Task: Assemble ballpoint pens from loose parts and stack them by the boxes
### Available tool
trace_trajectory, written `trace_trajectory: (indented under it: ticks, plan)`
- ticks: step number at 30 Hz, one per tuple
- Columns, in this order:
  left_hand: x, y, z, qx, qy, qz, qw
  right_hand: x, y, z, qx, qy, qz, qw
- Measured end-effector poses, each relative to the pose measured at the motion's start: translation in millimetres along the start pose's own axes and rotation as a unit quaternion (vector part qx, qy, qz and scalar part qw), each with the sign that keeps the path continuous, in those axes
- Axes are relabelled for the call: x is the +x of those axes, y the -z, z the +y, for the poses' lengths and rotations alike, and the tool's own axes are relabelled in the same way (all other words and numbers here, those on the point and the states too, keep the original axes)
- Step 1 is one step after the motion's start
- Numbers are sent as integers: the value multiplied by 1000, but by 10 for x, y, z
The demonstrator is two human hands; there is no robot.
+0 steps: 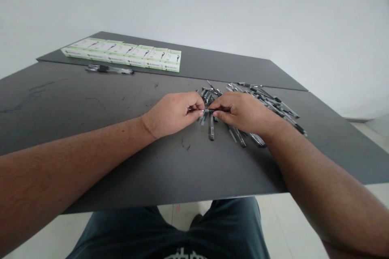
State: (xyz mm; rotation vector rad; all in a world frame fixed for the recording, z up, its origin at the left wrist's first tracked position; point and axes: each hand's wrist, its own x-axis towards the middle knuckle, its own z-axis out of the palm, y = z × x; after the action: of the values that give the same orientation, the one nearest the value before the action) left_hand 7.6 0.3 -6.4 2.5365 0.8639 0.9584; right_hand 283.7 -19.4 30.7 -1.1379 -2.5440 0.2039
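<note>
Between my two hands a slim black and clear pen lies level, just above the table. The fingertips of my left hand pinch its left end. My right hand is closed round the dark right part, thumb and forefinger near the pen's middle. Beneath and behind the hands lies a loose heap of black and clear pen parts. More pens are spread to the right of my right hand, partly hidden by it.
A row of white and green boxes with pen pictures stands at the back left of the dark table. In front of the row lies a small bundle of pens. A pale wall rises behind the table.
</note>
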Motion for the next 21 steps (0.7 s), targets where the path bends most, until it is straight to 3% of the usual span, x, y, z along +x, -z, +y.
trace_trajectory:
  ticks: [21]
  plan:
    - [12,14,8,14,-7,-4,1000,11,-8,-83,-24,7,-16,1000]
